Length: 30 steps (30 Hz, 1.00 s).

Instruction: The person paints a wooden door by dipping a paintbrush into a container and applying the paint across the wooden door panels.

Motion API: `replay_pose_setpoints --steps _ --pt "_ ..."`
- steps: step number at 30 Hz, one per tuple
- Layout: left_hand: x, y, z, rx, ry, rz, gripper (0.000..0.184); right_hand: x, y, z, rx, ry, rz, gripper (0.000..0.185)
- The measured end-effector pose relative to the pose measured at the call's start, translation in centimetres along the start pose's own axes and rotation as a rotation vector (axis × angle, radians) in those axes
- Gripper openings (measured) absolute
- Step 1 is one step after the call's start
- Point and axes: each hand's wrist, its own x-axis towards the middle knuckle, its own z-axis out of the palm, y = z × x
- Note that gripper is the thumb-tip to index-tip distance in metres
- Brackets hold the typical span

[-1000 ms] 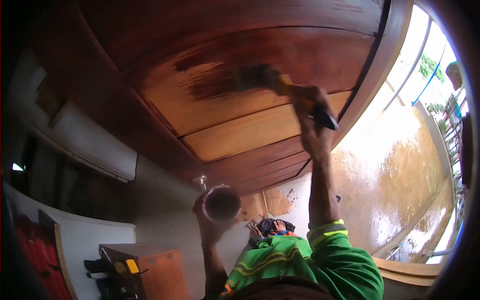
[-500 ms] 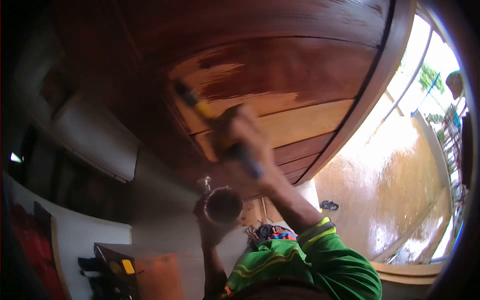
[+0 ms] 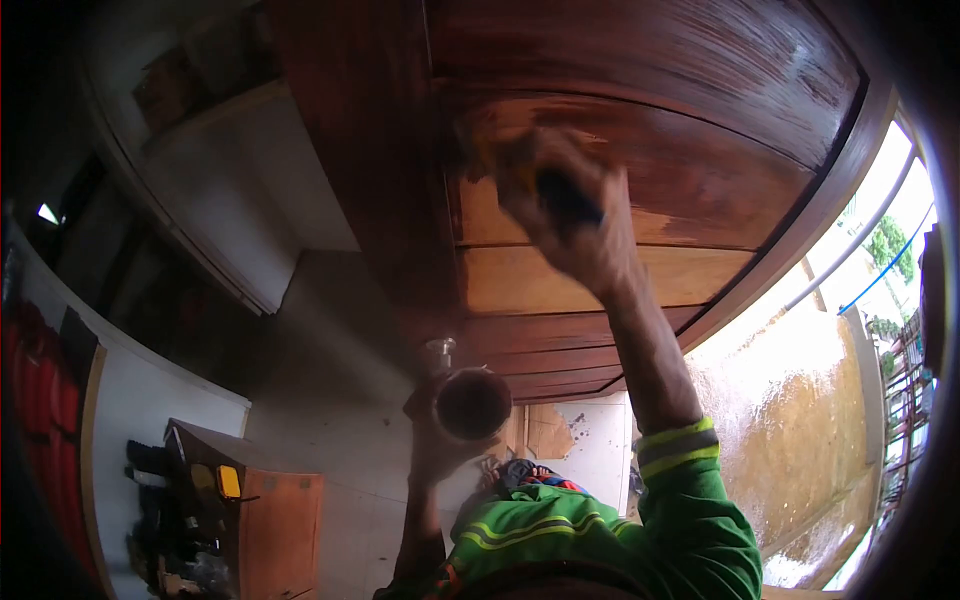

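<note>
My right hand (image 3: 590, 225) is raised to the wooden door (image 3: 680, 150), fingers closed around a paintbrush (image 3: 490, 152). Motion smears the brush; its head is at the left end of a panel, beside the upright stile. Dark reddish-brown finish covers the upper boards, while the bare plank (image 3: 570, 280) below my hand is pale orange wood. Lower down, my left hand (image 3: 428, 435) grips a round open container (image 3: 473, 403), its inside dark. Just above that container, a metal door knob (image 3: 440, 350) sticks out from the door.
At lower left stands a brown cabinet (image 3: 280, 530) with a yellow item (image 3: 229, 482) on it. Red material (image 3: 45, 390) hangs at the far left. Cardboard (image 3: 548, 432) lies on the floor beneath the door. Wet, shiny ground (image 3: 790, 420) shows outside on the right.
My right hand and brush have moved up toward the panel's upper left. The view has shifted, so the door and the container appear farther right. My left hand still holds the container.
</note>
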Motion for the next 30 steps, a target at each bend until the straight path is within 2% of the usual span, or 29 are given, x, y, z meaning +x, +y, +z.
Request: replay_pose_setpoints --steps 3,6,8,11,14,17,19,22,24,25,27,28,30 --pt "0.9 1.3 -0.6 -0.121 0.001 -0.025 0.088 2.6 -1.1 0.4 -0.21 0.205 -0.289 0.011" --pt "0.6 0.9 -0.6 -0.136 -0.011 -0.005 0.092 -1.0 0.8 2.6 -0.251 0.305 -0.358 0.013" --pt "0.3 0.9 -0.8 -0.123 -0.035 0.021 0.099 -4.9 3.3 4.0 -0.237 0.147 -0.309 0.015" --pt "0.3 1.1 -1.1 -0.155 -0.055 0.016 0.102 -8.5 2.4 4.7 -0.241 -0.061 -0.158 0.031" --pt "-0.6 -0.6 -0.5 -0.247 -0.082 -0.089 0.107 -5.9 1.1 2.3 -0.052 0.023 -0.093 0.026" --pt "-0.4 0.1 -0.5 -0.118 -0.089 -0.057 0.109 -3.1 0.9 -1.1 -0.049 0.24 0.031 0.021" --pt "-0.1 0.8 -0.7 -0.098 -0.081 -0.029 0.11 -4.0 0.8 -2.7 -0.37 0.42 -0.071 0.017" --pt "-0.3 1.3 -1.0 -0.05 -0.058 0.013 0.111 -5.4 -0.4 -2.0 -0.626 0.565 0.027 0.02" --pt "-0.1 1.4 -1.2 -0.097 -0.071 -0.038 0.112 -4.7 -0.6 0.6 -0.521 0.439 -0.054 0.019" --pt "-0.1 1.5 -1.1 -0.168 -0.091 -0.11 0.113 -3.7 -1.6 2.9 -0.476 0.35 -0.024 0.024" --pt "-0.2 1.5 -0.9 -0.199 -0.114 -0.15 0.113 -2.2 -1.6 6.2 -0.356 0.281 -0.19 0.031" --pt "-0.1 1.3 -0.8 -0.162 -0.105 -0.113 0.113 -1.6 -2.5 6.8 -0.27 0.24 -0.185 0.02" --pt "-0.6 1.0 -1.0 -0.141 -0.115 -0.077 0.112 -2.0 -2.3 5.0 -0.129 0.254 -0.186 0.014"
